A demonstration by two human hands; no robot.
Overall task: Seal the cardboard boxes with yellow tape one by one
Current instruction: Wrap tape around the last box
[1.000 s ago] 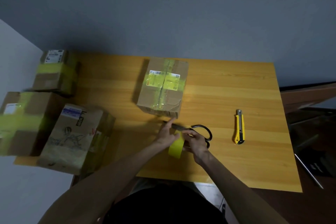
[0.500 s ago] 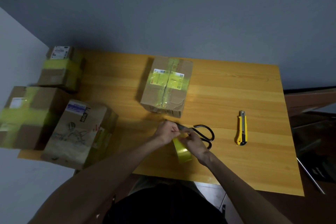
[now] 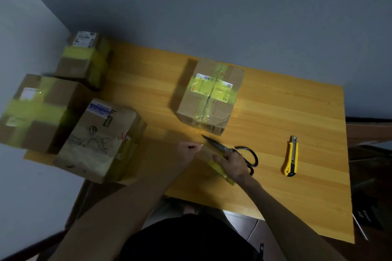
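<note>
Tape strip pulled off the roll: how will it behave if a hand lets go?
Likely floppy: the strip is thin and see-through, taut only because the left hand pinches its end and the right hand holds the roll. Probably very light, so it may curl and stick to itself or the table.

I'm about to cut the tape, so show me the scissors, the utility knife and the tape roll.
scissors [image 3: 221, 146], head view, on the blades near the pivot.
utility knife [image 3: 292, 158], head view, middle of its handle.
tape roll [image 3: 221, 172], head view, on its visible yellow edge.
</note>
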